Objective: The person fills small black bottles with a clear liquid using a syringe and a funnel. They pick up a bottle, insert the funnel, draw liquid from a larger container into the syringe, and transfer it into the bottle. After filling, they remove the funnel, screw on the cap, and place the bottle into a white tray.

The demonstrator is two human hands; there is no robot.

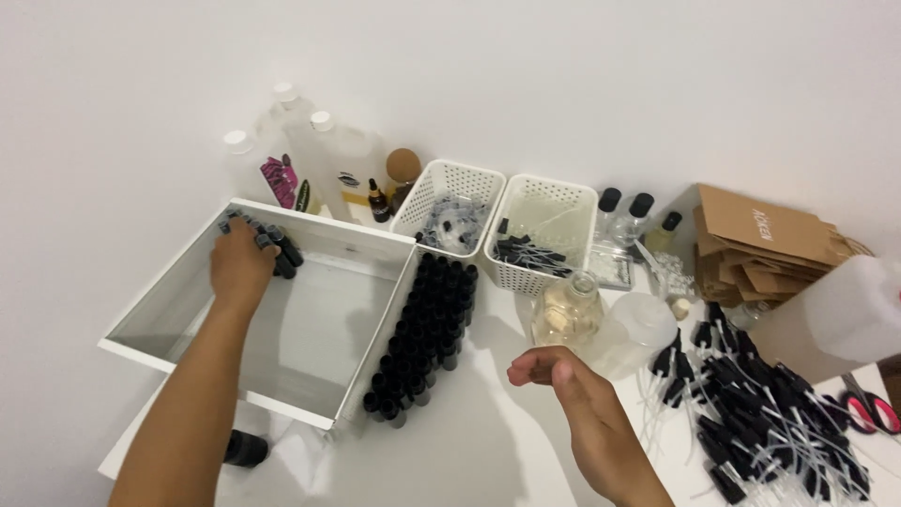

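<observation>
Left hand [240, 263] inside the white bin [188, 291] toward the bench's far left corner, fingers closed over small black bottles [282, 252] packed in the bin's far corner. Right hand [563, 376] raised over the bench's middle, fingers loosely curled, holding nothing. Rows of black bottles [427, 329] standing just beside the bin's right wall. Glass flask [568, 310] just beyond the right hand.

Behind the white bin [188, 282] we see clear jugs [324, 160] bearing pink-black and yellow labels; well right of it, stacked brown paper bags [751, 239].
</observation>
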